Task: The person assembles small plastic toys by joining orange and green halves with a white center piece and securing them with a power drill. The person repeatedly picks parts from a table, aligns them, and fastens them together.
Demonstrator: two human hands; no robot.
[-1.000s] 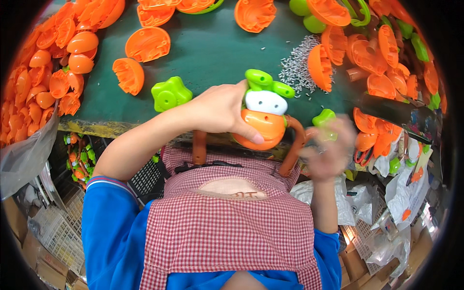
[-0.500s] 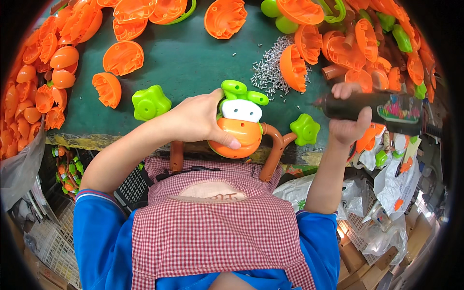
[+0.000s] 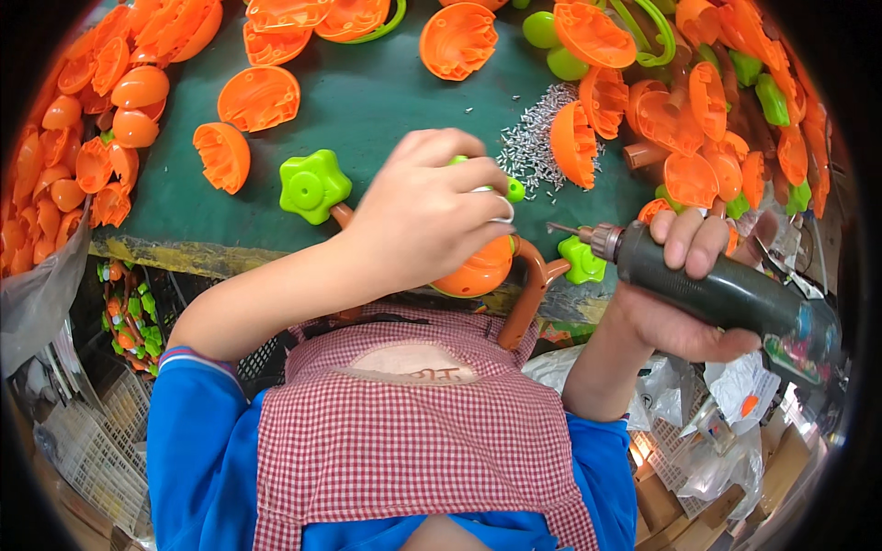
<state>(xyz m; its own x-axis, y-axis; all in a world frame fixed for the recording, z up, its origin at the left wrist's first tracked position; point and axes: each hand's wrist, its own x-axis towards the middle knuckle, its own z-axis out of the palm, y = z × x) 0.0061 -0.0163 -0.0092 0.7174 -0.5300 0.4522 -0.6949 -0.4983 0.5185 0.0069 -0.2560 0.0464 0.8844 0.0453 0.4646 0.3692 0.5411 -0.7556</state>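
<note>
Rounded orange, white and green plastic toy (image 3: 475, 268): sits at the near edge of the bench (image 3: 386, 101); left hand (image 3: 427, 207) curls over it, grip closure not discernible. Black cylindrical power screwdriver (image 3: 712, 292): clasped by the right hand (image 3: 675, 323), right of the toy, apart, bit (image 3: 565, 228) pointing left toward it.

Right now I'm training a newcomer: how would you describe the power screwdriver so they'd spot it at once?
Find the dark green tabletop, then go to its right front edge and the person's right hand. Gripped there is the black cylindrical power screwdriver, thin metal bit pointing left. Its dark body sets it apart from the green star-shaped plastic piece and orange plastic shells nearby.
</note>
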